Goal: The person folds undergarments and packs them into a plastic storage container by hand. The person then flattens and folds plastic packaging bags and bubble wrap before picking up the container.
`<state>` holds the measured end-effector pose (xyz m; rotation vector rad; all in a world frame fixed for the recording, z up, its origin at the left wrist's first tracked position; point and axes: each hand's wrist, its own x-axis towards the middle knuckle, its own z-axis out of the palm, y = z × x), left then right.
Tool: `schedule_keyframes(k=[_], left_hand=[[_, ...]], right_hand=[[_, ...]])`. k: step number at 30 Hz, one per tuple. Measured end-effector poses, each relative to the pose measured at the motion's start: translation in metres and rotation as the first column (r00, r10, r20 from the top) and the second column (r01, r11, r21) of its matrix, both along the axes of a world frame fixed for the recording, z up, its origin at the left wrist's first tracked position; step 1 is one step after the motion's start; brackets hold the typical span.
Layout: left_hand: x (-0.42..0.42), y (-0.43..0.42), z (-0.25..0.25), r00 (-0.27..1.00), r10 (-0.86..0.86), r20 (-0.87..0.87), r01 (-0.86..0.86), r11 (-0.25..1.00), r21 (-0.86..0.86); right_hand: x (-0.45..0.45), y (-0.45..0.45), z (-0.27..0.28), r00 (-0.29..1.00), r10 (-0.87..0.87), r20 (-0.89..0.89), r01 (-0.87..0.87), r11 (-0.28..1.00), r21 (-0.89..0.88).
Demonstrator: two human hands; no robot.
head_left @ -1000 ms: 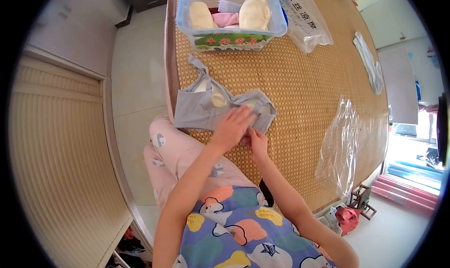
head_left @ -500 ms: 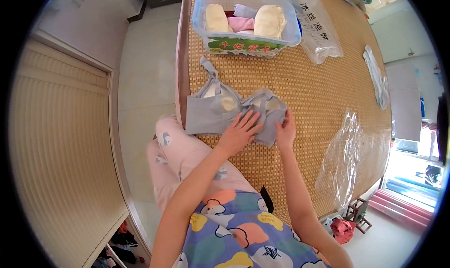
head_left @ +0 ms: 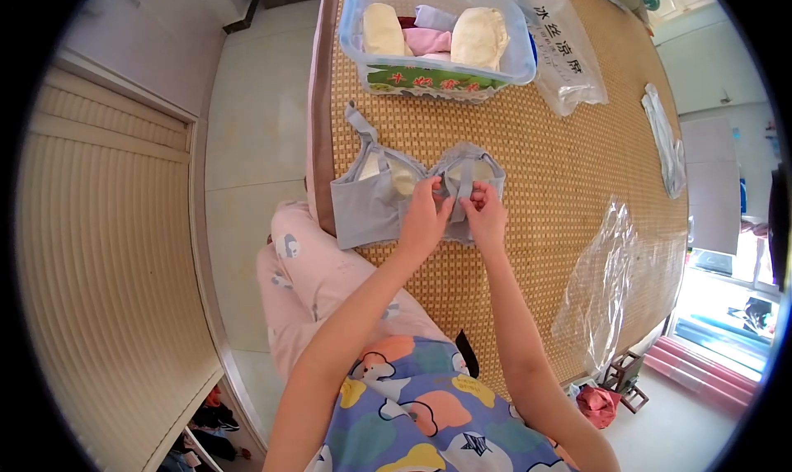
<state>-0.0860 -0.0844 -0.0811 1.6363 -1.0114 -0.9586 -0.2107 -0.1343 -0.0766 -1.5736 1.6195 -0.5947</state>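
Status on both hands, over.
Left hand and right hand at right cup of grey fabric bra. Bra on tan woven mat. Translucent plastic box beyond, clear of hands.

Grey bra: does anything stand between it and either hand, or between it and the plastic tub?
Nothing visible blocks either hand: the left hand and right hand are both at the grey bra. Toward the plastic tub, only woven mat shows, then its upright wall.

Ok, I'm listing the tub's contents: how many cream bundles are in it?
2 visible in the tub: one cream bundle at picture left, another bundle farther right, pink cloth between. More may be hidden underneath.
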Motion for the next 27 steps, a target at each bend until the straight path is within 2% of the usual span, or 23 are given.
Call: schedule_keyframes(k=[2,5,7,8,10,11,13,14,15,16,17,18,20,22,23,25,27], left_hand=[[0.001,-0.013,0.003,0.989,0.070,-0.131,-0.055,0.992,0.117],[-0.002,-0.028,-0.017,0.983,0.076,-0.164,-0.049,0.985,0.164],[-0.006,-0.038,-0.040,0.872,0.144,-0.468,-0.070,0.982,0.173],[-0.009,-0.041,-0.050,0.780,0.172,-0.602,-0.077,0.981,0.181],[-0.004,-0.042,-0.046,0.767,0.155,-0.623,-0.025,0.977,0.213],[-0.001,-0.041,-0.044,0.760,0.147,-0.633,0.004,0.973,0.230],[0.007,-0.038,-0.047,0.905,-0.007,-0.426,0.109,0.970,0.217],[0.009,-0.036,-0.047,0.947,-0.089,-0.309,0.162,0.962,0.220],[0.010,-0.034,-0.035,0.987,-0.144,-0.071,0.156,0.966,0.206],[0.010,-0.029,-0.015,0.967,-0.186,0.173,0.152,0.969,0.193],[0.011,-0.024,-0.003,0.889,-0.211,0.406,0.149,0.972,0.180],[0.012,-0.020,-0.006,0.847,-0.250,0.469,0.264,0.964,0.037],[0.013,-0.013,-0.016,0.749,-0.280,0.601,0.492,0.842,-0.222],[0.011,-0.004,-0.021,0.566,-0.283,0.774,0.518,0.853,-0.067],[0.011,-0.002,-0.024,0.459,-0.287,0.841,0.511,0.859,0.014],[0.014,-0.001,-0.026,0.477,-0.321,0.818,0.531,0.847,0.023],[0.016,0.003,-0.029,0.473,-0.346,0.810,0.547,0.836,0.038]], right_hand=[[-0.003,0.000,-0.006,0.997,-0.019,0.079,0.019,1.000,-0.005],[-0.005,0.000,-0.008,0.971,-0.050,0.234,0.042,0.998,0.037],[-0.007,0.001,-0.014,0.924,-0.093,0.372,0.064,0.994,0.089],[-0.007,0.000,-0.017,0.917,-0.114,0.382,0.082,0.992,0.098],[-0.005,0.002,-0.022,0.902,-0.159,0.401,0.121,0.986,0.119],[-0.004,0.002,-0.024,0.951,-0.124,0.283,0.102,0.991,0.091],[0.000,0.001,-0.025,0.998,-0.054,0.034,0.053,0.998,0.043],[0.002,0.002,-0.025,0.998,-0.061,0.003,0.061,0.998,0.017],[0.006,0.004,-0.022,0.997,-0.069,-0.028,0.068,0.998,-0.009],[0.008,0.004,-0.020,0.996,-0.074,-0.058,0.072,0.997,-0.034],[0.010,0.004,-0.020,0.993,-0.076,-0.085,0.073,0.997,-0.038],[0.012,0.005,-0.020,0.990,-0.078,-0.114,0.073,0.996,-0.041],[0.013,0.004,-0.016,0.979,-0.044,-0.199,0.044,0.999,-0.002],[0.014,0.003,-0.001,0.952,0.033,-0.305,-0.006,0.996,0.090],[0.014,0.003,0.003,0.934,0.045,-0.355,-0.061,0.998,-0.032],[0.016,0.005,0.010,0.893,0.051,-0.448,-0.185,0.948,-0.260],[0.023,0.005,0.022,0.927,0.186,-0.325,-0.278,0.923,-0.265]])
